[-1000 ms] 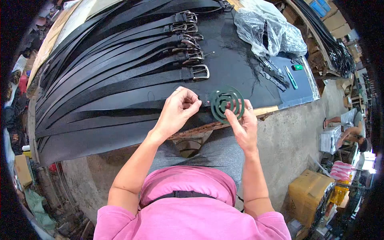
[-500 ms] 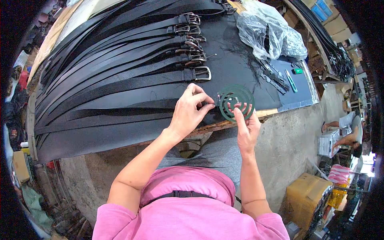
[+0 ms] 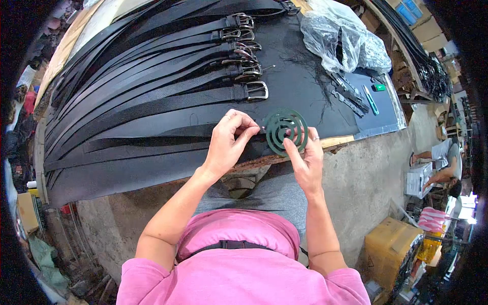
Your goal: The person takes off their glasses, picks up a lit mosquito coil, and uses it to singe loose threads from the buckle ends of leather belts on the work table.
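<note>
A flat dark green spiral coil [image 3: 286, 131] is pinched in my right hand [image 3: 306, 161], upright over the front edge of the table. Close to its left side, my left hand [image 3: 230, 141] has thumb and forefinger pressed together; whatever is between them is too small to make out. Black belts [image 3: 203, 97] with metal buckles [image 3: 258, 90] lie beyond my left hand, their buckle ends pointing right. Loose black threads [image 3: 317, 79] are spread on the black table surface [image 3: 290, 56] past the coil.
Clear plastic bags [image 3: 345, 40] lie at the far right of the table, near black metal pieces [image 3: 348, 94], a teal cutter [image 3: 370, 100] and a green object [image 3: 378, 87]. A carton [image 3: 391, 249] stands on the floor. Another person [image 3: 447, 165] is at the right.
Both hands and the coil shifted right, then came back left. My left thumb and forefinger remain together, and the coil stays in my right hand.
</note>
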Demonstrator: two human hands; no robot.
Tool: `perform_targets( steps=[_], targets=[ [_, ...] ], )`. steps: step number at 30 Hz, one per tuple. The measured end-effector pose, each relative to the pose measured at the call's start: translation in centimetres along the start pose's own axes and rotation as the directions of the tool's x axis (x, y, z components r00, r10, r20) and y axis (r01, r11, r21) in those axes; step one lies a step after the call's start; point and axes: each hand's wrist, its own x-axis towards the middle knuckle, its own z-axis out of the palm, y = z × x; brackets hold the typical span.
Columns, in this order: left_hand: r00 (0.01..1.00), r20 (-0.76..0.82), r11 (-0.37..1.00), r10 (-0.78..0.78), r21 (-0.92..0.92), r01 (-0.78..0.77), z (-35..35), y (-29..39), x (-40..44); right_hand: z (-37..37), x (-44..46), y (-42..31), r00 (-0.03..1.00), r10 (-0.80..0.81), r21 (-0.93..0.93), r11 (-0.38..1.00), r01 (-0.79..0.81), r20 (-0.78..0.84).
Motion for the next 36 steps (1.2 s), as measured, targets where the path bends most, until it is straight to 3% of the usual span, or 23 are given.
perform_targets(
  steps=[9,12,15,18,19,22,23,26,36],
  targets=[
    [0.999,-0.012,0.999,0.031,0.037,-0.030,0.1,0.2,0.0,0.1,0.2,-0.5,0.999,-0.032,-0.057,0.998,0.033,0.020],
    [0.998,0.023,0.997,-0.065,-0.048,0.066,-0.1,0.2,0.1,0.0,0.1,-0.3,1.000,-0.011,-0.024,1.000,0.011,0.011],
    [0.977,-0.017,0.947,-0.211,-0.250,0.200,-0.2,-1.1,0.8,0.0,-0.2,0.4,0.997,0.054,0.082,0.995,-0.050,-0.047],
    [0.998,-0.044,0.959,0.037,0.282,-0.023,-0.8,0.2,1.7,0.0,-0.4,0.8,0.986,0.132,0.231,0.967,-0.107,-0.098],
    [0.992,-0.014,0.942,-0.123,0.313,0.121,-0.8,1.0,2.2,0.1,-0.5,1.1,0.982,0.160,0.300,0.946,-0.123,-0.103],
    [0.979,0.120,0.846,-0.165,0.527,0.077,-0.7,1.2,3.1,0.1,-0.5,1.4,0.978,0.176,0.361,0.924,-0.123,-0.117],
    [0.989,0.108,0.809,-0.099,0.587,0.016,-0.5,0.7,3.2,0.2,-0.5,1.4,0.976,0.180,0.387,0.914,-0.119,-0.125],
    [0.959,0.147,0.848,-0.242,0.512,0.136,-0.8,0.6,4.0,0.3,-0.5,1.3,0.973,0.191,0.421,0.899,-0.119,-0.133],
    [0.923,0.299,0.887,-0.242,0.454,0.085,-2.3,0.8,3.7,0.3,-0.4,0.8,0.971,0.186,0.479,0.873,-0.093,-0.149]
  ],
)
